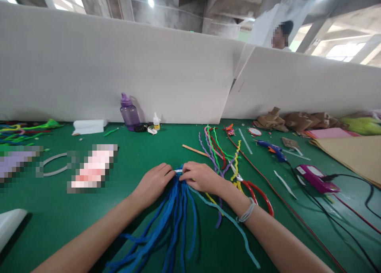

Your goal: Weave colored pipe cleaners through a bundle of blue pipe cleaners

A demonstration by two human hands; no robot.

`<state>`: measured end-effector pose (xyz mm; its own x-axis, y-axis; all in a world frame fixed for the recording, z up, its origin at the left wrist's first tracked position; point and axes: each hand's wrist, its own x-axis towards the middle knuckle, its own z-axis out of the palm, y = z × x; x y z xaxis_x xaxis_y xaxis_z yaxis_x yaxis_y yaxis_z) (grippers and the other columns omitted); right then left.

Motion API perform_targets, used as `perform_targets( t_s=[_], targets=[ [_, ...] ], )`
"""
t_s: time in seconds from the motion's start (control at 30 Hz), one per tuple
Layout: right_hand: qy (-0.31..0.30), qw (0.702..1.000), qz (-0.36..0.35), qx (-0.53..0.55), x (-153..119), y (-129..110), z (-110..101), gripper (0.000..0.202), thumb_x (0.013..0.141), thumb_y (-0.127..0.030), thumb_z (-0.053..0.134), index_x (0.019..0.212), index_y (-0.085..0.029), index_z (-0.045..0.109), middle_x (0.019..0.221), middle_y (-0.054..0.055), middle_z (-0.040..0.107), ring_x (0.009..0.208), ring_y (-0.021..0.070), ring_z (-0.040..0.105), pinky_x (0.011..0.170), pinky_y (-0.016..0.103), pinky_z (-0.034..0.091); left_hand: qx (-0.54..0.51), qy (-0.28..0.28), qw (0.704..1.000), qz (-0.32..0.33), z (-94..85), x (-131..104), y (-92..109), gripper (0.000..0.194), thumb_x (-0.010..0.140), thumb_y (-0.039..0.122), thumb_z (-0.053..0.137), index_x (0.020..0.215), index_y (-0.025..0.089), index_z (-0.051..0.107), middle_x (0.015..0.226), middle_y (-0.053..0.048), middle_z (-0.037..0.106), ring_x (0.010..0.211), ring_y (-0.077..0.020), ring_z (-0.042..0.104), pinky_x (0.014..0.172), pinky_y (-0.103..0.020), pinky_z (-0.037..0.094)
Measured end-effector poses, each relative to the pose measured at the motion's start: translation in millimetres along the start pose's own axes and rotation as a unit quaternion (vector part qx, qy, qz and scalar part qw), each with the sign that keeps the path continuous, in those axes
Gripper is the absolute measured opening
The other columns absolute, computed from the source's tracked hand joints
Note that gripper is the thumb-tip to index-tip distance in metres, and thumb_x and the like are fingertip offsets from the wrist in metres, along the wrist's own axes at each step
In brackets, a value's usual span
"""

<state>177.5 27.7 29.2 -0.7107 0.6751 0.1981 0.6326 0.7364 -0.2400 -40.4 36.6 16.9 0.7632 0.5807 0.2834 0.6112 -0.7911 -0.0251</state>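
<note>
A bundle of blue pipe cleaners point(175, 213) fans out toward me over the green table, its upper end between my two hands. My left hand point(157, 181) is closed at the left side of that end, with the fingertips partly hidden. My right hand point(202, 177) pinches the same end from the right. A small white strip point(178, 171) shows across the bundle between the fingers. One light-blue pipe cleaner point(232, 215) trails off to the lower right, passing under my right wrist. Red-handled scissors point(253, 191) lie beside my right forearm.
Loose coloured pipe cleaners point(212, 146) and a wooden stick point(195, 150) lie beyond my right hand. To the right are a blue glue gun point(272, 149), a purple power box point(317, 178) and cables. A purple bottle point(130, 114) and a small glue bottle point(156, 122) stand by the white partition point(119, 66).
</note>
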Motion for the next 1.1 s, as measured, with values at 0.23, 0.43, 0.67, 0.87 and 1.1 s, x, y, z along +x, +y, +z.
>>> perform_targets(
  t_s=[0.23,0.43,0.67,0.87,1.1],
  targets=[
    [-0.014,1.000,0.004,-0.026,1.3,-5.2,-3.3,0.020,0.087,-0.016,0.051,0.098,-0.023,0.067,0.099,0.004,0.058,0.094,0.0162,0.051,0.073,0.025,0.041,0.004,-0.002,1.000,-0.005,0.0,0.2,0.2,0.016,0.093,0.015,0.044,0.096,0.016,0.060,0.087,-0.005,0.055,0.083,-0.0194,0.049,0.073,-0.032,0.044],
    [-0.019,1.000,0.010,-0.017,1.7,-6.9,-4.9,0.017,0.086,-0.013,0.050,0.091,-0.022,0.065,0.098,0.004,0.056,0.092,0.0160,0.050,0.073,0.025,0.040,0.009,0.008,1.000,0.000,0.6,0.4,-0.6,0.018,0.094,0.014,0.042,0.092,0.016,0.060,0.085,-0.005,0.055,0.081,-0.0192,0.048,0.070,-0.031,0.043],
    [-0.004,1.000,0.019,-0.011,0.4,-4.9,-2.5,0.022,0.085,-0.013,0.049,0.100,-0.021,0.062,0.097,0.004,0.057,0.094,0.0165,0.051,0.076,0.026,0.039,0.008,0.007,1.000,0.003,1.4,0.6,-0.2,0.017,0.094,0.015,0.043,0.096,0.016,0.060,0.087,-0.005,0.055,0.082,-0.0195,0.049,0.072,-0.032,0.043],
    [0.001,1.000,0.017,-0.015,0.0,-4.9,-3.2,0.025,0.086,-0.014,0.048,0.106,-0.021,0.061,0.096,0.004,0.058,0.093,0.0167,0.051,0.076,0.026,0.040,0.017,-0.004,1.000,-0.001,-0.5,0.2,0.8,0.014,0.093,0.015,0.045,0.095,0.016,0.059,0.087,-0.005,0.055,0.082,-0.0196,0.049,0.071,-0.032,0.043],
    [-0.018,0.999,0.001,-0.027,0.6,-4.4,-4.7,0.021,0.086,-0.014,0.051,0.095,-0.022,0.069,0.098,0.004,0.059,0.093,0.0161,0.052,0.076,0.025,0.041,0.011,-0.010,1.000,0.000,0.0,0.7,0.7,0.013,0.093,0.016,0.046,0.096,0.016,0.059,0.088,-0.005,0.055,0.084,-0.0199,0.049,0.073,-0.032,0.043]
  ],
)
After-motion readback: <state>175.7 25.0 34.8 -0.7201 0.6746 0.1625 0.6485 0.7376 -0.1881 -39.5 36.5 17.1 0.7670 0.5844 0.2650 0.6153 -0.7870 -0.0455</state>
